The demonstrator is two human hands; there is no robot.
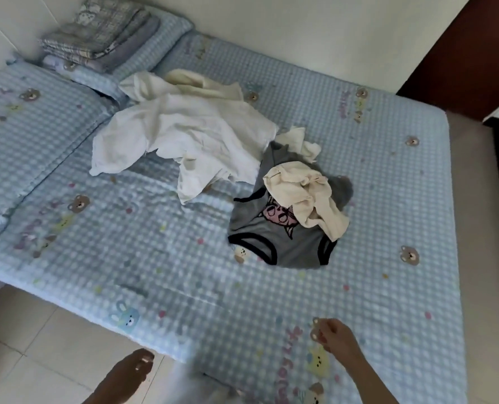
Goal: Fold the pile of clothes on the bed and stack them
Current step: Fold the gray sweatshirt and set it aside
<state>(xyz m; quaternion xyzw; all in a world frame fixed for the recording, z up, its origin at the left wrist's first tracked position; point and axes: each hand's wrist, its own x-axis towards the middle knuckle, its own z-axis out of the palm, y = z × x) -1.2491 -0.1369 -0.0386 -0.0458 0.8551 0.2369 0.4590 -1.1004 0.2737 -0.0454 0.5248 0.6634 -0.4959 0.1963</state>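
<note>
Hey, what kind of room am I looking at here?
Most likely a bedroom in a home. A bed with a blue checked cartoon-bear cover fills the view, folded bedding sits stacked on a pillow by the wall, and loose clothes lie unfolded on top. The floor is pale tile.

One bed (184, 287) carries the loose clothes: one grey top (274, 240) with black trim and a pink print, one cream garment (306, 199) crumpled on it, and a white heap (184, 129) whose pieces overlap too much to count, with at least one cream piece (201, 83) at its far edge. One stack of folded bedding (102, 39) sits at the head, on one pillow (143, 53); its layers blur together. Two hands show: left hand (131, 371) and right hand (335, 336).
</note>
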